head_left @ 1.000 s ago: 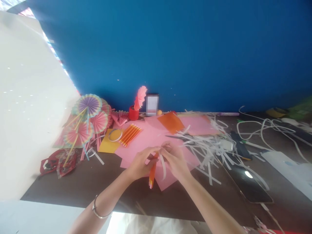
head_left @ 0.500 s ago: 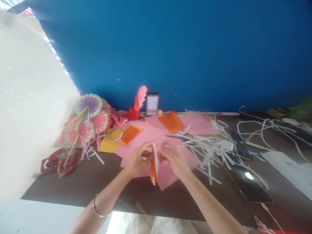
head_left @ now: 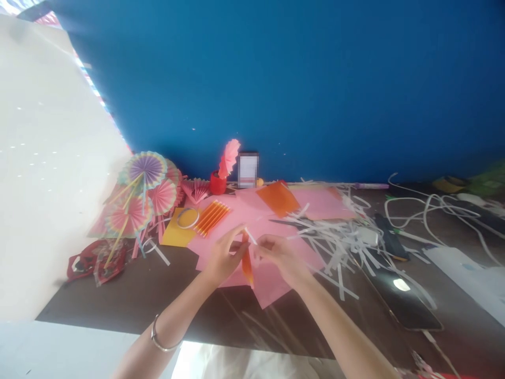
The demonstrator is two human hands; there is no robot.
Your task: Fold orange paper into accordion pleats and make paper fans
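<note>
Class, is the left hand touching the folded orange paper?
Touching: the head view shows the left hand gripping the folded orange paper near its upper end.

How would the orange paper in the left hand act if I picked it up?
The orange paper would probably feel light, since it looks thin and narrow. It may be fairly stiff lengthwise, as it sticks out straight below the left hand. Squeezing could crease it, being paper.

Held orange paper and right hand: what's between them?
Head view: a white strip slants from the top of the held orange paper to the right hand, with pink paper behind.
</note>
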